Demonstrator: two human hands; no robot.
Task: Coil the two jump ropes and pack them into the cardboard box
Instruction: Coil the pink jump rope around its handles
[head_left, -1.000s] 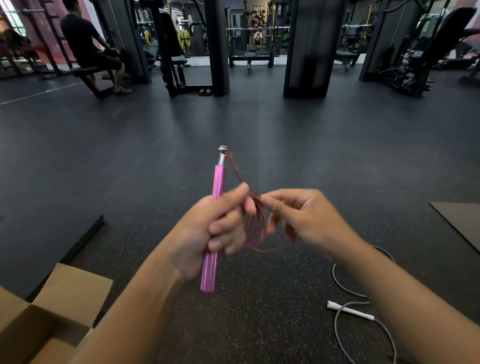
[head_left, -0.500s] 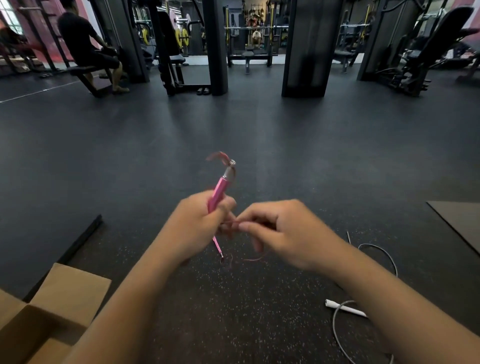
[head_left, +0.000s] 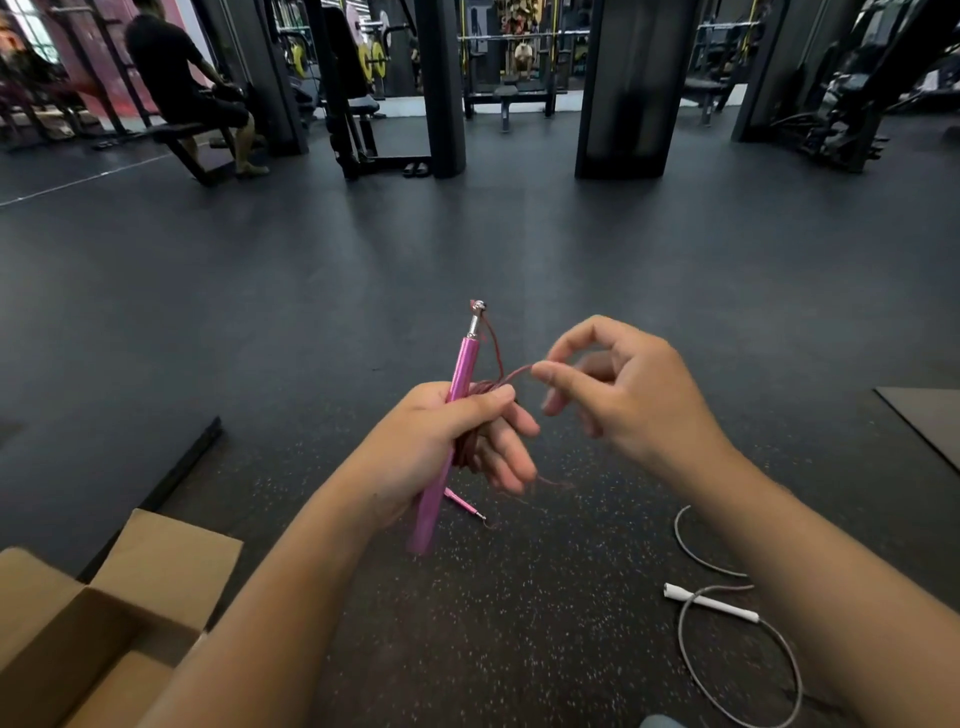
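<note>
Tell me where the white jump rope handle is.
The white handle lies on the floor at lower right in the head view, amid its grey cord, beneath the right forearm.

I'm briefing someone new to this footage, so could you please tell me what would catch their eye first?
At centre, the left hand grips a pink handle while the right hand pinches its dark red cord. A white-handled rope lies lower right; an open cardboard box sits lower left.

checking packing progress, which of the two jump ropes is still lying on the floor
The white-handled jump rope, its grey cord looped loose on the floor at lower right. The pink-handled jump rope is off the floor, gripped by the left hand.
</note>
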